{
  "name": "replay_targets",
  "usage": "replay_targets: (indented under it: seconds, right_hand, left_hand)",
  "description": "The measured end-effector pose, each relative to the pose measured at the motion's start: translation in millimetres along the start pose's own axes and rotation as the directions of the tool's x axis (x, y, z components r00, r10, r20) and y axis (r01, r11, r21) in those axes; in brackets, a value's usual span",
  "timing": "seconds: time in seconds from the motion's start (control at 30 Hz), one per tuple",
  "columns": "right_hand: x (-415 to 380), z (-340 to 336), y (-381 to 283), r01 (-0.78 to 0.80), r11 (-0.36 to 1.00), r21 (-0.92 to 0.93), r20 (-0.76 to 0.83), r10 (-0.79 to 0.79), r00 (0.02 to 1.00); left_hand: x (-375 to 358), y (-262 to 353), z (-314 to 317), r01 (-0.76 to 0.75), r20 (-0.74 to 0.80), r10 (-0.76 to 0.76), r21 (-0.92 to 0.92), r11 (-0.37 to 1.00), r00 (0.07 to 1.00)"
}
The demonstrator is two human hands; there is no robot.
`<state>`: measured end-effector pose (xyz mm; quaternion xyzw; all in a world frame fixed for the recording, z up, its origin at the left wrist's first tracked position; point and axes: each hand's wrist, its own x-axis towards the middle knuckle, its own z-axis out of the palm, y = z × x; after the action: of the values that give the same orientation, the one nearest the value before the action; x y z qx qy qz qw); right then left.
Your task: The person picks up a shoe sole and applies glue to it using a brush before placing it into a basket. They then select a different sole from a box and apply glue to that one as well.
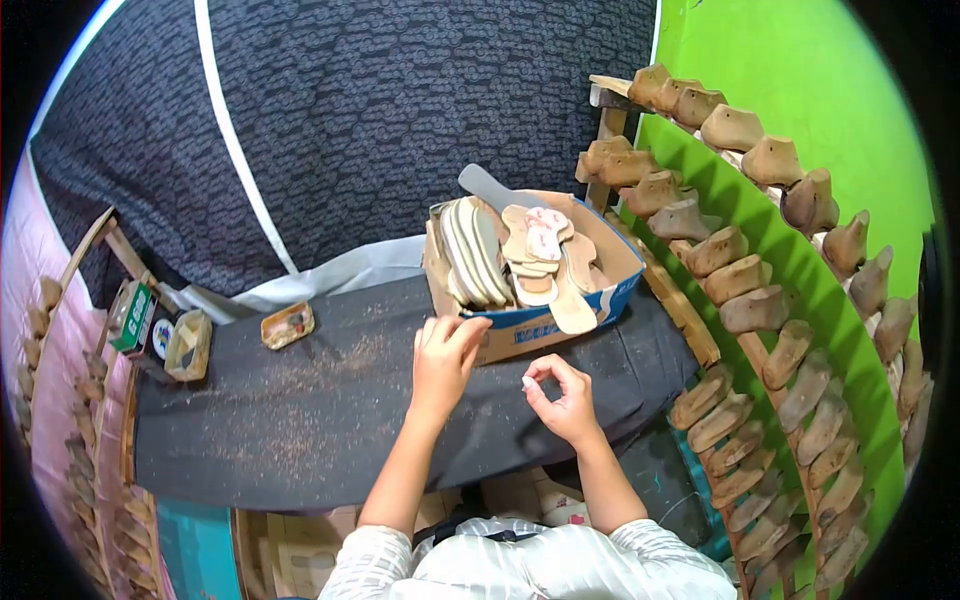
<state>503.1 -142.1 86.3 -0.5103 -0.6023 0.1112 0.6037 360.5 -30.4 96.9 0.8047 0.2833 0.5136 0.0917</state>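
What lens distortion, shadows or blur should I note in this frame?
Head view: strong wide-angle distortion, with black corners and the near edge of the table looking bowed; head view: the lasts cast shadows on the green wall; head view: the left hand and right hand look reasonably sharp, without obvious motion blur.

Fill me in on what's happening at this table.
Someone is at a dark-covered table. Their left hand is at the front edge of a cardboard box holding flat, sole-shaped pieces; whether it touches the box is unclear. The right hand is curled just in front of the box, and I can't tell whether it pinches something small.
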Motion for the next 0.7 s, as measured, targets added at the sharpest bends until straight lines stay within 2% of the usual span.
replay_targets:
  seconds: [0.07, 0.1, 0.13, 0.2, 0.27, 0.33, 0.47, 0.53, 0.57, 0.63, 0.67, 0.7]
  right_hand:
    - [16, -2, 8, 0.011, 1.0, -0.019, -0.027, -0.012, 1.0]
    - [23, -2, 12, 0.024, 1.0, -0.007, -0.047, -0.025, 0.999]
    - [28, -3, 16, 0.036, 0.999, 0.004, -0.066, -0.036, 0.997]
    - [36, -3, 25, 0.021, 1.0, 0.022, -0.082, -0.019, 0.996]
    - [42, -4, 30, 0.009, 0.999, 0.035, -0.077, -0.006, 0.997]
    - [46, -5, 33, 0.002, 0.999, 0.038, -0.073, 0.001, 0.997]
    - [52, -12, 32, 0.031, 0.999, 0.027, -0.015, -0.031, 0.999]
    - [57, -13, 30, 0.037, 0.999, 0.002, 0.007, -0.037, 0.999]
    - [59, -13, 30, 0.044, 0.999, -0.03, 0.021, -0.044, 0.999]
    - [64, -14, 29, 0.033, 0.999, -0.034, 0.022, -0.032, 0.999]
    - [66, -14, 29, 0.023, 0.999, -0.039, 0.024, -0.022, 0.999]
    - [68, -15, 30, 0.018, 0.999, -0.047, 0.03, -0.017, 0.999]
  left_hand:
    - [29, -10, 11, -0.19, 0.112, 0.168, 0.241, 0.952, 0.98]
    - [38, -18, 18, -0.283, 0.172, 0.24, 0.303, 0.91, 0.955]
    - [45, -24, 24, -0.287, 0.175, 0.243, 0.3, 0.91, 0.954]
    - [55, -30, 33, -0.387, 0.31, 0.278, 0.387, 0.837, 0.909]
    - [58, -35, 42, -0.4, 0.338, 0.276, 0.385, 0.832, 0.9]
    - [60, -37, 47, -0.502, 0.424, 0.332, 0.398, 0.768, 0.843]
    - [62, -37, 53, -0.517, 0.45, 0.318, 0.443, 0.732, 0.835]
    - [62, -36, 53, -0.495, 0.341, 0.376, 0.405, 0.769, 0.862]
    - [62, -35, 53, -0.495, 0.344, 0.374, 0.407, 0.768, 0.861]
    - [61, -34, 51, -0.384, 0.224, 0.333, 0.25, 0.889, 0.916]
    - [61, -31, 51, -0.381, 0.226, 0.329, 0.252, 0.889, 0.917]
    - [61, -27, 49, -0.304, 0.139, 0.286, 0.142, 0.942, 0.948]
